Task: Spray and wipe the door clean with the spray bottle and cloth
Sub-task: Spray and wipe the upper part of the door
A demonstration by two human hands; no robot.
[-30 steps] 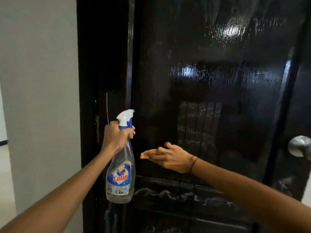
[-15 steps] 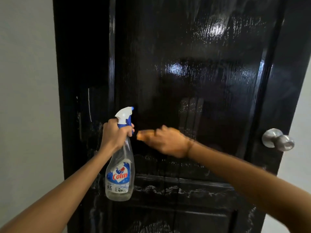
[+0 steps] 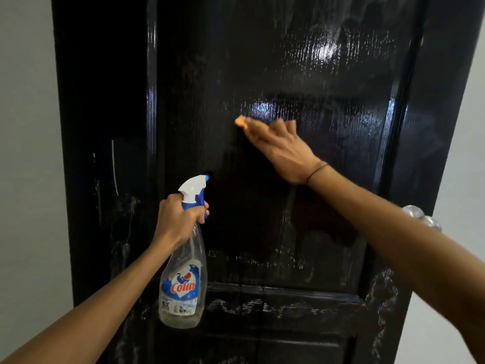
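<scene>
Our right hand (image 3: 282, 151) presses the cloth (image 3: 242, 121) flat-fingered mid-door (image 3: 262, 219); our left hand (image 3: 178, 219) grips the spray bottle (image 3: 183, 285). Wet streaks may remain.

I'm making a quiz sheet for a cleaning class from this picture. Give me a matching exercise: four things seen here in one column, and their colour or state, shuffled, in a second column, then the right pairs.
Things:
1. spray bottle
2. cloth
3. door
4. door knob

States:
A. glossy black, with wet streaks
B. orange, pressed to the door by the right hand
C. shiny metal, at the right edge
D. clear with a white and blue trigger head, gripped by the left hand

Pairs: 1-D, 2-B, 3-A, 4-C
</scene>
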